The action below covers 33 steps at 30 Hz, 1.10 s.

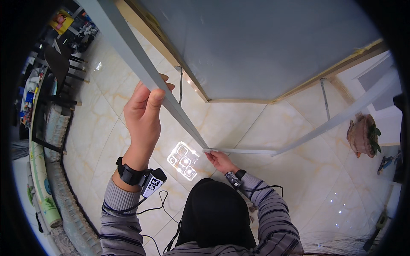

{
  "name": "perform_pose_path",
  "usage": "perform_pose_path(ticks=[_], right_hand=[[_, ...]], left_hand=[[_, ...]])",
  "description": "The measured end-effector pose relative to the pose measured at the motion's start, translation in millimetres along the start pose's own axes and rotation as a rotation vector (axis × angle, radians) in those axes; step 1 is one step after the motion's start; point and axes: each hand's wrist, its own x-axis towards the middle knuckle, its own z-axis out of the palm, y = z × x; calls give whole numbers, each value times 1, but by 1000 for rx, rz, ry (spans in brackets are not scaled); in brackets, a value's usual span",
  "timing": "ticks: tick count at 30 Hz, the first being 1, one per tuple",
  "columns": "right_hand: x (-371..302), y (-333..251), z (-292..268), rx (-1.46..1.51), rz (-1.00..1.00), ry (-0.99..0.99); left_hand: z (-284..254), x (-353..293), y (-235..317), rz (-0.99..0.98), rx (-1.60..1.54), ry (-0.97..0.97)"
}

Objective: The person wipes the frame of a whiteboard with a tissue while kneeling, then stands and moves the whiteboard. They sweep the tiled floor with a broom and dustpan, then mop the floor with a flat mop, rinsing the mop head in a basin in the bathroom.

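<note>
Grey-white frame [178, 112]: gripped along one long bar by left hand [145, 104], thumb opposing fingers, seemingly for steadiness;
Near corner [208, 150]: pinched at the fingertips of right hand [220, 161], probably for guiding;
Tiled floor [239, 187]: beneath, contact unclear; beyond, wood-edged grey panel [265, 51], apparently raised on thin metal legs [325, 100].

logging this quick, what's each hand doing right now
Left hand: closed, holding the long pale bar.
Right hand: closed, pinching the corner where that bar meets the short bar.
</note>
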Motion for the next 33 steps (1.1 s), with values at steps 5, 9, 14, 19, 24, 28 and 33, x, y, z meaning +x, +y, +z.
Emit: perform_pose_path(ticks=[5, 9, 14, 19, 24, 28, 33], right_hand=[[-12, -15, 53, -46, -4, -45], [-34, -32, 105, -41, -20, -71], [-74, -75, 151, 12, -198, -289], [-107, -142, 160, -138, -447, -157], [-80, -171, 109, -631, -560, 246], [-23, -175, 48, -538, -439, 363], [23, -184, 7, -603, -375, 517]], left_hand=[[-1, 0, 2, -24, 37, -5], [-4, 2, 2, -35, 45, -33], [-8, 3, 1, -39, 103, -44], [-9, 3, 5, -78, 80, -58], [-3, 4, 8, -39, 45, -29], [0, 4, 6, 11, 7, -7], [-3, 7, 10, -26, 35, -89]])
